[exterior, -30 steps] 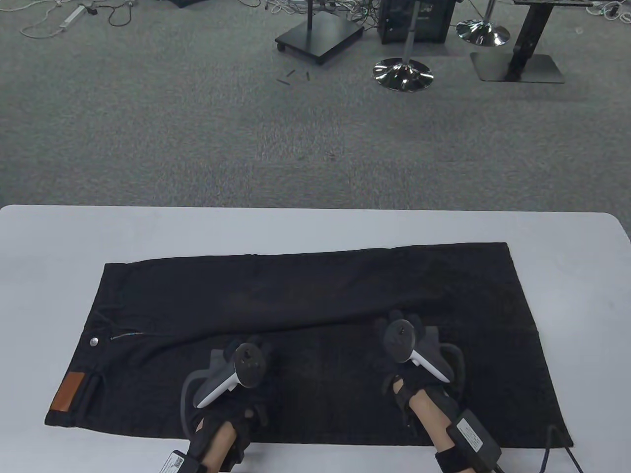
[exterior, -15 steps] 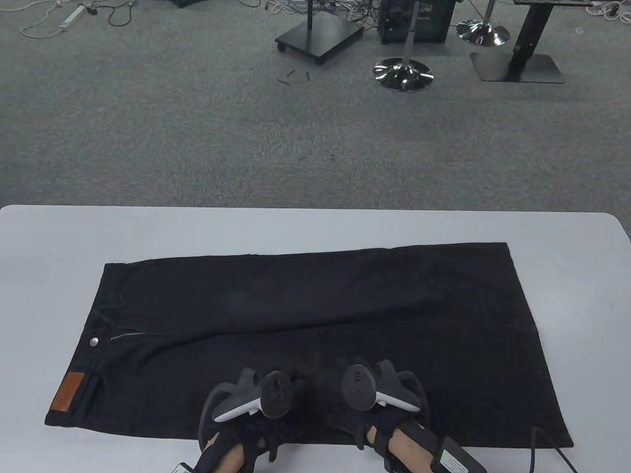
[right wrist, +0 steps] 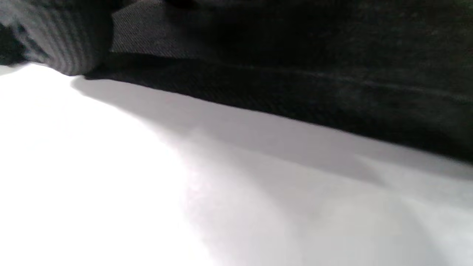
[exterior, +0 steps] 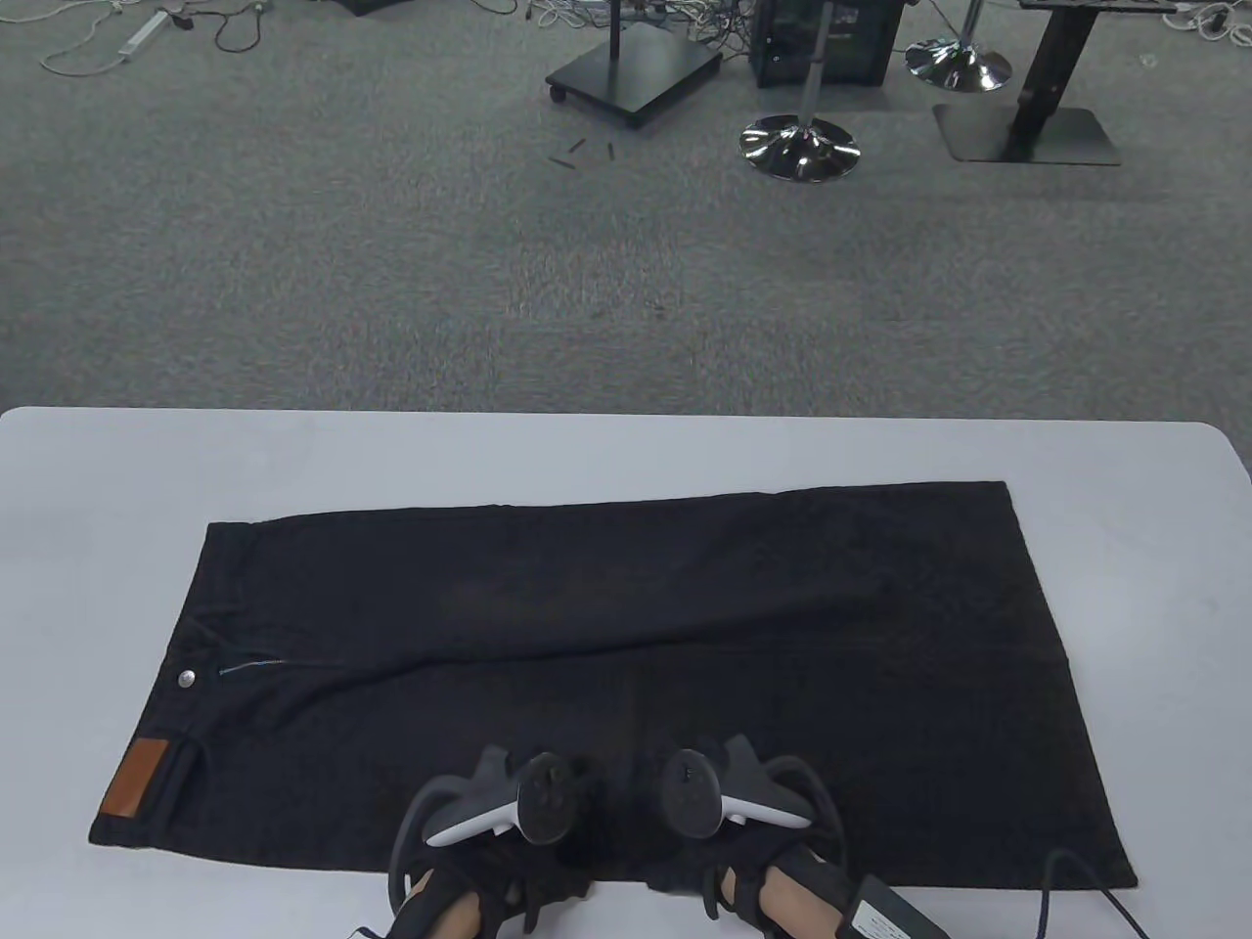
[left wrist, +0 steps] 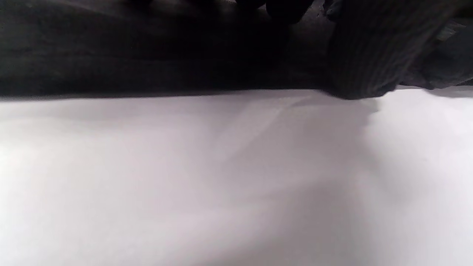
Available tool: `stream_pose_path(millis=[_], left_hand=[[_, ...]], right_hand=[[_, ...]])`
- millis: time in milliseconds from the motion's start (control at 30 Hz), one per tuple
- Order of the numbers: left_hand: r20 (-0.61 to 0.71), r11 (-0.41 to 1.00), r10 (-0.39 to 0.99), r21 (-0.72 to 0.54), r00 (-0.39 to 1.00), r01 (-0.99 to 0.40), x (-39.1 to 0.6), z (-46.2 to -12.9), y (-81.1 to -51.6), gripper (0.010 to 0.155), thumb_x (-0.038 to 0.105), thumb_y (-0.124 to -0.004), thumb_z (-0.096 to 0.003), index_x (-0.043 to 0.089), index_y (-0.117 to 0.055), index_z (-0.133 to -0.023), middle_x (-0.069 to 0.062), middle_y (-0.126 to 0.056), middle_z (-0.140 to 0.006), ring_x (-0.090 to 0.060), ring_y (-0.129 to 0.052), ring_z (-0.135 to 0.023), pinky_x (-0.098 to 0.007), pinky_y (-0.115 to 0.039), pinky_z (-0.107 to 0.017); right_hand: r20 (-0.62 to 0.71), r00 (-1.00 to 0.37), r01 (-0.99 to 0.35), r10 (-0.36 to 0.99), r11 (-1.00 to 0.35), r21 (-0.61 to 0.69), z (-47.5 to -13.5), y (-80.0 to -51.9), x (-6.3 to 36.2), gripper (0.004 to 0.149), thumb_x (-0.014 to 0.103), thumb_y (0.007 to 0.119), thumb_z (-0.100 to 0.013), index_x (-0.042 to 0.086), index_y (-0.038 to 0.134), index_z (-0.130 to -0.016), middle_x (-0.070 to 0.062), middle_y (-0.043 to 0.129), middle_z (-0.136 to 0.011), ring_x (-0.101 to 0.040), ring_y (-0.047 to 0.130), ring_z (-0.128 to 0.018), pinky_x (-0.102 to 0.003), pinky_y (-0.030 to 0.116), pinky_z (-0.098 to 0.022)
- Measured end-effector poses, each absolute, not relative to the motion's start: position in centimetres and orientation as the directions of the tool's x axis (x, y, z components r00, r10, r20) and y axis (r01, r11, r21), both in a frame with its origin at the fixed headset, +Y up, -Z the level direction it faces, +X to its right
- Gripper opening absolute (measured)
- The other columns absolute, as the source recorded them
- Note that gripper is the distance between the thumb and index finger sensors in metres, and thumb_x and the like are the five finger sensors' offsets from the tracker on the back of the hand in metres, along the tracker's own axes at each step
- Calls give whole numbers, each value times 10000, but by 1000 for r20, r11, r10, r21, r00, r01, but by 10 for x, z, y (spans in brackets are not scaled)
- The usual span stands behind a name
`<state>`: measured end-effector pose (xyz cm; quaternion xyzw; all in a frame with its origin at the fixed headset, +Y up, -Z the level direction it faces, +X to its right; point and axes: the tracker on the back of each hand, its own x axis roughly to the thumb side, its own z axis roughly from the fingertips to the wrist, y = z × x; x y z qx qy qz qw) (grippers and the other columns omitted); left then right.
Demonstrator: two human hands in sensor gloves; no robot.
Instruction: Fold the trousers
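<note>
Trousers (exterior: pixel 606 675) lay flat across the table (exterior: pixel 626 450), waistband to the left, with the left hand (exterior: pixel 509 831) and right hand (exterior: pixel 724 827) close together at the near hem, seemingly placed to lift it. Wrist views showed only dark cloth meeting the table, so I could not tell whether the fingers pinched it.

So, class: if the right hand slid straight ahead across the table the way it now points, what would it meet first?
The right hand lies at the near edge of the black trousers, pointing away from the person. Ahead is only more trouser cloth, then bare table; nothing else seems to block it.
</note>
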<state>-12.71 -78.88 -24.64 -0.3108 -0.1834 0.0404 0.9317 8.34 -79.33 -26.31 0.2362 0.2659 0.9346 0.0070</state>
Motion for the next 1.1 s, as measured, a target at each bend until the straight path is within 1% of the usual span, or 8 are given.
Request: stream_pose_path(millis=[267, 400, 533, 700, 800, 900, 1000, 1100], left_hand=[[316, 807, 169, -588, 934, 52, -126, -246, -788, 901, 642, -832, -470, 405, -321, -1172, 136, -200, -1230, -276, -200, -1215, -636, -334, -849], [320, 810, 161, -583, 934, 60, -126, -245, -788, 896, 650, -825, -470, 407, -324, -1171, 139, -202, -1230, -274, -205, -1216, -635, -339, -850], [322, 821, 144, -566, 936, 68, -124, -245, -788, 887, 659, -815, -468, 410, -333, -1170, 143, -211, -1231, -275, -221, -1218, -634, -352, -851], [313, 868, 99, -492, 945, 72, -119, -246, -784, 720, 581, -778, -516, 450, -451, -1143, 156, -321, -1227, -261, -342, -1220, -612, -431, -853], [337, 908, 61, -410, 940, 88, -117, -247, -781, 620, 547, -747, -534, 448, -559, -1116, 155, -445, -1213, -269, -480, -1201, -597, -502, -842], [324, 914, 91, -402, 942, 50, -118, -248, -779, 578, 529, -733, -542, 427, -622, -1100, 151, -508, -1202, -269, -533, -1191, -595, -515, -839], [300, 912, 142, -410, 943, -7, -122, -251, -776, 569, 542, -723, -543, 408, -656, -1091, 144, -557, -1194, -259, -565, -1187, -592, -525, -839], [275, 904, 227, -417, 934, -96, -127, -252, -772, 567, 546, -721, -542, 388, -677, -1085, 130, -588, -1186, -257, -596, -1178, -590, -535, -836]], right_hand=[[436, -891, 136, 128, -841, 524, -261, -795, 81, 846, 702, 711, -448, 402, 208, -1058, 24, 60, -1159, -350, 83, -1085, -643, 252, -761], [439, -892, 136, 109, -861, 490, -260, -794, 78, 801, 682, 692, -461, 390, 246, -1058, 12, 111, -1163, -362, 130, -1090, -642, 279, -760], [427, -897, 95, 111, -897, 433, -259, -793, 76, 711, 622, 681, -483, 381, 332, -1054, 4, 212, -1167, -372, 228, -1091, -637, 318, -759], [415, -900, 52, 129, -916, 397, -261, -792, 75, 642, 580, 668, -495, 382, 401, -1045, 8, 281, -1166, -370, 286, -1092, -631, 350, -761], [404, -901, 18, 158, -917, 399, -262, -791, 76, 604, 562, 659, -502, 380, 447, -1038, 8, 319, -1163, -373, 311, -1089, -629, 359, -760], [406, -900, 26, 159, -910, 415, -262, -792, 77, 635, 587, 657, -495, 379, 417, -1045, 7, 288, -1166, -372, 280, -1090, -629, 350, -760], [428, -895, 85, 123, -895, 437, -260, -793, 75, 747, 661, 684, -468, 369, 333, -1058, -1, 212, -1170, -377, 222, -1091, -635, 328, -761], [426, -899, 96, 101, -903, 419, -262, -790, 74, 764, 657, 711, -460, 361, 339, -1058, 12, 237, -1173, -367, 258, -1096, -631, 342, -763]])
